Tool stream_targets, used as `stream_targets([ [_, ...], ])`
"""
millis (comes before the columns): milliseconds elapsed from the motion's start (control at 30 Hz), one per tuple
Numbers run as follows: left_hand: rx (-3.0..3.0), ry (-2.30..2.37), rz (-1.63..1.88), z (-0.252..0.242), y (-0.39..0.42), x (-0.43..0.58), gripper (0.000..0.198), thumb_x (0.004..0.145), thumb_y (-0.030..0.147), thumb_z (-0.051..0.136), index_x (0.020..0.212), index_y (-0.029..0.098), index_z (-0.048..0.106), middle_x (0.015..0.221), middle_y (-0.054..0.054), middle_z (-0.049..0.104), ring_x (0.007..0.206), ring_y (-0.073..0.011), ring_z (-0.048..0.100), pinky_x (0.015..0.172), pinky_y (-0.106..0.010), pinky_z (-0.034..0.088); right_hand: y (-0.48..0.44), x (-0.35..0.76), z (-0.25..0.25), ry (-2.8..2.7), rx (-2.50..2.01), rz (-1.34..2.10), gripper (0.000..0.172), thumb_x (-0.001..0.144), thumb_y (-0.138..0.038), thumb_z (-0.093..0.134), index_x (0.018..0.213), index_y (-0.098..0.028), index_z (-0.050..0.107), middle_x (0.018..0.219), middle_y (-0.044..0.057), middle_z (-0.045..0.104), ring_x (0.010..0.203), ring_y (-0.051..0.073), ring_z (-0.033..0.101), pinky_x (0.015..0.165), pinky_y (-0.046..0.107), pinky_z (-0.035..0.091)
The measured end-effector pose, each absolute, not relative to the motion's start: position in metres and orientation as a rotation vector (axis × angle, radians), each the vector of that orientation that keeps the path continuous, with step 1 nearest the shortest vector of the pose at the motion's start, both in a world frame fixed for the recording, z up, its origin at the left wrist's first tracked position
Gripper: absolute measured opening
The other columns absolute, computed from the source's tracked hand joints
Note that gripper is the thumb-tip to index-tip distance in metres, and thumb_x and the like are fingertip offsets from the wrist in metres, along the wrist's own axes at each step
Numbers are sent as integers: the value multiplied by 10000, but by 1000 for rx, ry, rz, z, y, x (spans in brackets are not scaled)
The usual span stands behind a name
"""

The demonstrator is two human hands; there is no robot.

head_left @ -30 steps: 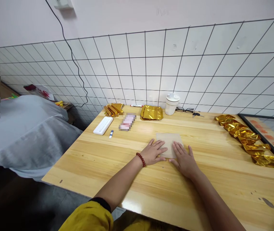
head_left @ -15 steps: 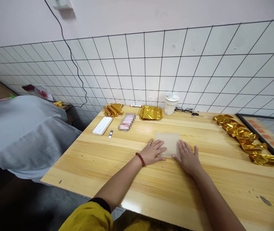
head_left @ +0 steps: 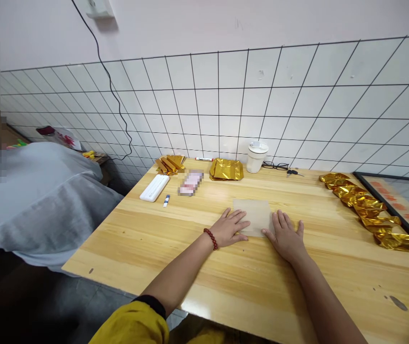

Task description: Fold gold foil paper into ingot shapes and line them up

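On the wooden table (head_left: pixel 132 248), a white cup (head_left: pixel 256 158) stands beyond flat-spread hands (head_left: pixel 226 230) touching beige paper (head_left: pixel 257 216).

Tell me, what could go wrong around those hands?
The flat sheet might slide or crease: the left hand lies partly over one side, while the right hand rests by the opposite edge. The lidded white cup could tip if bumped, perhaps onto the glasses beside it.

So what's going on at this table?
A person has both hands flat at a beige sheet on the wooden table. The left hand rests on its left side; the right hand lies at its right edge, thumb over the corner. Folded gold foil sits behind, beside a white cup.
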State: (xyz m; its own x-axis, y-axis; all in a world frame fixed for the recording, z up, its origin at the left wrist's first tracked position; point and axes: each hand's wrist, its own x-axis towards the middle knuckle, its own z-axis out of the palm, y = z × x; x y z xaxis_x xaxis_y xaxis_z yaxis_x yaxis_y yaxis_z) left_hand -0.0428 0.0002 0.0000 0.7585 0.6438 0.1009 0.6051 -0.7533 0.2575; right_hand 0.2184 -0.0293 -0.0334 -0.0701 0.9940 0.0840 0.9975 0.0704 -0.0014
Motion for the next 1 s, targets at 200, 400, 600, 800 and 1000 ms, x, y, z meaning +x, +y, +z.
stream_targets([
  [200, 2748, 986, 266, 0, 0, -43, 635, 952, 632, 430, 1459, 252, 472, 1587, -139, 341, 1485, -294, 275, 1198, -579, 167, -30, 218, -31, -2251, -2120, -102, 801, 966, -633, 84, 1531, -127, 341, 1615, 163, 260, 1476, 326, 254, 1127, 717, 85],
  [400, 2749, 986, 264, 1, 0, -42, 641, 953, 636, 421, 1461, 249, 471, 1589, -141, 335, 1485, -297, 276, 1200, -580, 163, -30, 217, -32, -2227, -2154, -86, 823, 956, -659, 94, 1529, -124, 346, 1611, 177, 267, 1477, 335, 247, 1127, 717, 83],
  [600, 2738, 989, 274, -1, 0, -42, 641, 949, 648, 414, 1460, 266, 474, 1591, -138, 332, 1487, -299, 268, 1199, -581, 167, -27, 220, -28, -2179, -2050, -119, 771, 977, -606, 129, 1553, -117, 280, 1598, 192, 296, 1468, 335, 274, 1142, 690, 86],
  [800, 2760, 980, 274, 0, 0, -42, 637, 956, 638, 409, 1469, 263, 458, 1593, -134, 331, 1482, -300, 281, 1196, -587, 166, -30, 212, -22, -2495, -1456, -129, 792, 970, -620, 280, 1565, -99, 232, 1607, 188, 274, 1498, 298, 212, 1189, 572, 129],
  [1000, 2762, 986, 257, 0, 0, -42, 636, 958, 638, 406, 1481, 278, 433, 1598, -124, 325, 1485, -289, 277, 1196, -580, 170, -34, 198, -30, -2640, -1370, -27, 793, 958, -667, 297, 1553, -142, 287, 1582, 171, 339, 1471, 297, 284, 1177, 590, 165],
])
